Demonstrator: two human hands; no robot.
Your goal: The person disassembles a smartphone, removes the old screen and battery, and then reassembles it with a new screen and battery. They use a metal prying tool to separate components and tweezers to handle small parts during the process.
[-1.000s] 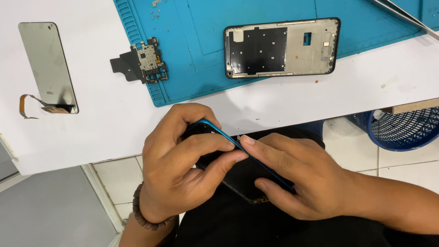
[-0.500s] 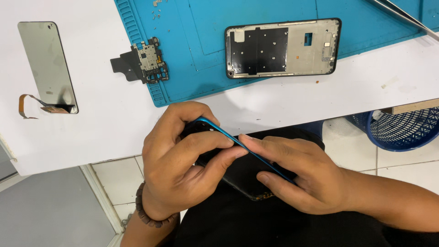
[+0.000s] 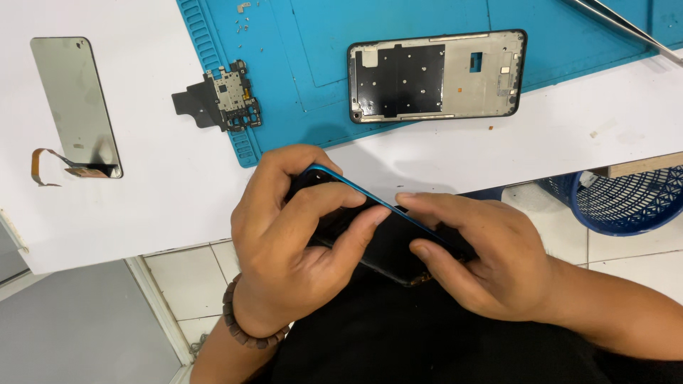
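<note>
Fingers of both hands clamp one dark phone body with a blue edge (image 3: 388, 238), held on edge over the lap, near side of the white table (image 3: 163, 206). Left hand (image 3: 288, 249): thumb and index finger pinch the blue rim at its left end, remaining fingers curled beneath. Right hand (image 3: 484, 256): fingertips press along the rim, thumb under the lower edge. One beaded bracelet (image 3: 245, 328) on the left wrist.

Largest to smallest on the table:
- One blue work mat (image 3: 420, 18), far side, running off the top edge.
- One phone frame (image 3: 436, 75), lying flat on the mat, far right of centre.
- One glossy display panel (image 3: 76, 105), far left on bare table, with one orange flex cable (image 3: 44, 162) trailing off its near end.
- One circuit board assembly (image 3: 222, 99), on the mat's left border.
- One pair of metal tweezers (image 3: 626, 28), far right corner.

One blue mesh basket (image 3: 626, 203) on the floor, right.
</note>
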